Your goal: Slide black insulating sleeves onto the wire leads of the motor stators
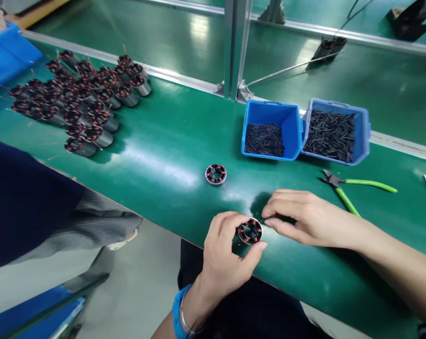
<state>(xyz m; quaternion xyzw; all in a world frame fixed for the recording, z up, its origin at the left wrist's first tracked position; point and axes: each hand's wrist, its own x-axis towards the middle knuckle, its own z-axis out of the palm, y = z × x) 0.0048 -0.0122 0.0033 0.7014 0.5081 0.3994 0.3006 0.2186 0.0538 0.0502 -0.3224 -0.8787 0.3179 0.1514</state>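
Observation:
Near the front edge of the green table, my left hand [230, 249] grips a round metal stator [250, 231] with copper windings, thumb and fingers around its rim. Just right of it, my right hand [297, 216] pinches a thin wire end [261, 221] that comes off the stator's edge. A second stator [216, 174] lies on the table, up and to the left of my hands. Green-handled cutters [340, 181] rest open beyond my right forearm.
Many similar stators [82, 96] stand grouped at the left. Two blue bins [290, 153] [364, 134] with small black pieces are behind my right hand. A metal frame post [234, 52] rises at the table's back edge. Another person's dark clothing [25, 202] shows at left.

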